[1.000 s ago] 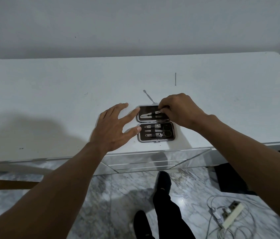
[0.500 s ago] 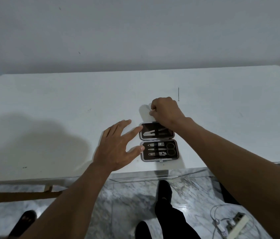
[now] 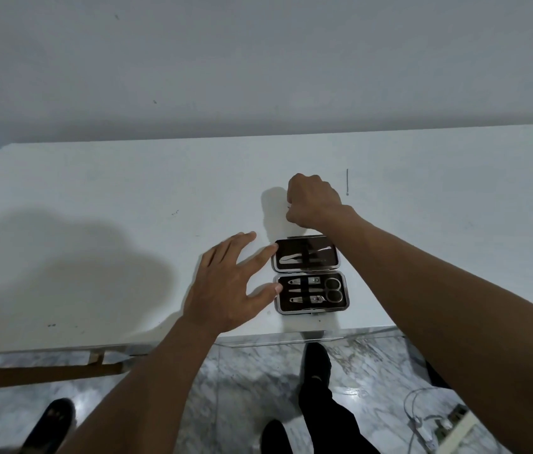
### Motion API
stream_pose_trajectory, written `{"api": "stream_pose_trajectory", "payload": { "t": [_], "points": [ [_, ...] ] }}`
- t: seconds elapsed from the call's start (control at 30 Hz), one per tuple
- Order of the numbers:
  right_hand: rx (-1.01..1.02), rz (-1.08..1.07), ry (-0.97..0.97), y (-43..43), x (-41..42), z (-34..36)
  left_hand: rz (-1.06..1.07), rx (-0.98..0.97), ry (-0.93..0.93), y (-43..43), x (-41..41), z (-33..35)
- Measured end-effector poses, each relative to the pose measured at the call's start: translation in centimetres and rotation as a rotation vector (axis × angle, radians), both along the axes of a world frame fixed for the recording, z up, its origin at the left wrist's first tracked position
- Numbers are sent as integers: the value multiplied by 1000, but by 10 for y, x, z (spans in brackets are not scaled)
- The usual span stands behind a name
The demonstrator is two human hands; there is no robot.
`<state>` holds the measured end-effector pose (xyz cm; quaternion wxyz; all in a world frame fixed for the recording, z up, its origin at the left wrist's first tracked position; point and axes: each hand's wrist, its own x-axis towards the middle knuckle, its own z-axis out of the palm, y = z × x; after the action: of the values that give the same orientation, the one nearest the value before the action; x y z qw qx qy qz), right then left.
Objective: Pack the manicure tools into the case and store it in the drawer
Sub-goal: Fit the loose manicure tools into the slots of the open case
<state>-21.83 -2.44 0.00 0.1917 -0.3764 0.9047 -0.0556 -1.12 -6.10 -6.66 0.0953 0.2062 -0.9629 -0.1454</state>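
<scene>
The manicure case (image 3: 324,263) lies open near the front edge of the white table (image 3: 94,191). Its far half holds a curved metal tool (image 3: 293,257). Its near half holds small scissors (image 3: 333,290) and clippers (image 3: 304,299) under elastic straps. My left hand (image 3: 226,286) rests flat with fingers spread, the fingertips touching the case's left edge. My right hand (image 3: 314,201) is just beyond the case, fingers curled down on the spot where a thin metal tool lay. That tool is almost wholly hidden under the fingers. A thin pin-like tool (image 3: 347,181) lies loose to the right.
A plain wall stands behind the table. Below the front edge are a marble floor, a leg in black trousers (image 3: 317,388), a wooden bar (image 3: 29,371) at the left, dark shoes (image 3: 52,417) and a white power strip with cables (image 3: 439,427) at the right.
My right hand left the case's far half and moved past it, closing over the thin tool on the table. My left hand stayed against the case.
</scene>
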Motion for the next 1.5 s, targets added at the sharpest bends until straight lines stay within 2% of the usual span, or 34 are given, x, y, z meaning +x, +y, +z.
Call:
{"api": "stream_pose_trajectory", "payload": {
  "t": [0.13, 0.27, 0.4, 0.57, 0.7, 0.9, 1.07, 1.2, 1.5],
  "points": [
    [17, 9, 3, 0, 2, -2, -2, 1, -6, 0, 0, 0],
    [-54, -35, -60, 5, -3, -1, 3, -10, -7, 0, 0, 1],
    [-206, -92, -101, 17, -8, 3, 0, -27, -10, 1, 0, 2],
    [-375, -129, -34, 44, -1, 26, -1, -39, -10, 1, 0, 0],
    [-426, -187, -116, 73, 10, 35, -7, -43, 3, 0, 1, -1],
    [-404, -185, -243, 120, 15, 26, -17, -58, -4, -1, 1, -4],
    [-322, -131, -72, 138, 10, 18, -21, -63, -10, -2, 1, -6],
    [-285, -66, -8, 128, 4, 17, -12, -60, -6, -2, 1, -6],
    [-214, 62, -38, 114, -4, 11, -11, -54, -26, -2, 0, -7]
  ]
}}
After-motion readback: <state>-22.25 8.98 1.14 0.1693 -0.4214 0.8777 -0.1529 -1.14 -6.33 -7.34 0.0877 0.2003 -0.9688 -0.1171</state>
